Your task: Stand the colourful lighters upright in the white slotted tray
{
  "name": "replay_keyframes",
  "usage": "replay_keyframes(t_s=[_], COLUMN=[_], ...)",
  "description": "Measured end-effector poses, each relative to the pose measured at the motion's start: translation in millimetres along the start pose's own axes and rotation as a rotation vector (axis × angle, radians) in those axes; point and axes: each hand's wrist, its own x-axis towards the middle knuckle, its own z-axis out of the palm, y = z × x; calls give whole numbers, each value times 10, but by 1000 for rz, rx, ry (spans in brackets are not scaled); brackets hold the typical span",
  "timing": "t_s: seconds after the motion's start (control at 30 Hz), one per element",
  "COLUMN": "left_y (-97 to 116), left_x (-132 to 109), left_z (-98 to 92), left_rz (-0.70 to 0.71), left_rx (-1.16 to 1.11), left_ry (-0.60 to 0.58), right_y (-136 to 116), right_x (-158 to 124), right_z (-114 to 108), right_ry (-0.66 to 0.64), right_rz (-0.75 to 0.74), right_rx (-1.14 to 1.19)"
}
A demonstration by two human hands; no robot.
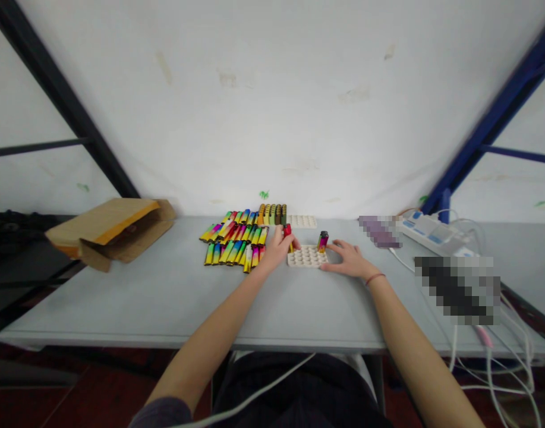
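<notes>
A white tray (308,260) with rows of round holes lies flat on the table in front of me. My left hand (279,246) is closed around a red-topped lighter (287,229), upright over the tray's left end. Another lighter (323,241), purple and yellow with a dark top, stands at the tray's far right corner. My right hand (350,260) rests at the right end, fingers apart, its thumb at the near right corner. Beside my left hand lie several rainbow-coloured lighters (232,252) in loose rows.
At the back, several gold-topped lighters (272,214) stand packed together, next to a second white tray (302,222). An opened cardboard box (116,229) lies on the left. A power strip (432,229), cables and two blurred-out items, one purple (381,232), occupy the right.
</notes>
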Motion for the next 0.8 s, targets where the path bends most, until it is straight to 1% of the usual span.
replay_keyframes(t_s=[0.1,0.2,0.3,0.47,0.6,0.7,0.8], left_y=[94,149,144,70,33,21,10], left_x=[-69,-99,-110,-101,-81,-75,-75], left_z=[95,143,161,189,199,194,191], left_rz=[-94,-167,-218,-253,-321,-329,-324], left_rx=[-233,-358,-372,-355,-390,-402,-422], left_ry=[-16,16,53,127,190,241,253], right_y=[2,6,14,16,-4,-15,-16], right_x=[1,0,0,0,-7,-11,-13], right_z=[0,0,6,9,-9,-22,-28], right_ry=[-2,0,0,-17,-34,-40,-46], right_rz=[2,0,6,18,30,33,29], right_rx=[-7,-13,-12,-17,-19,-17,-12])
